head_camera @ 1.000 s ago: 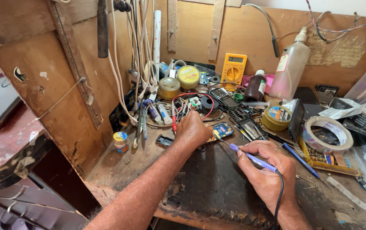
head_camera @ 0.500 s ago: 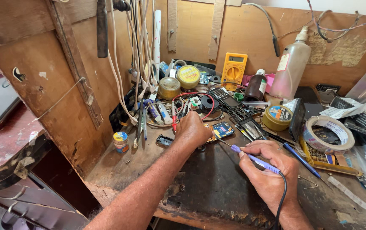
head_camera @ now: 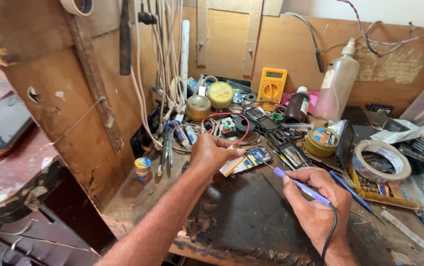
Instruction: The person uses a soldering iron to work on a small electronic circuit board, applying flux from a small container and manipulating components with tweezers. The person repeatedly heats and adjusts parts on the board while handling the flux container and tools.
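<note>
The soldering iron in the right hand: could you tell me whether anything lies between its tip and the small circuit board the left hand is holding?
Nothing visible does. The soldering iron tip points across bare benchtop toward the circuit board.

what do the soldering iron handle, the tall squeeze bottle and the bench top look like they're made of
Soldering iron in the right hand: handle looks like glossy blue-purple plastic, smooth with a sheen; its tip looks metal. Tall bottle: translucent, cloudy plastic, likely soft, since light shows through it. Bench top: seems to be worn wood, dark and stained, chipped along the front edge.
</note>
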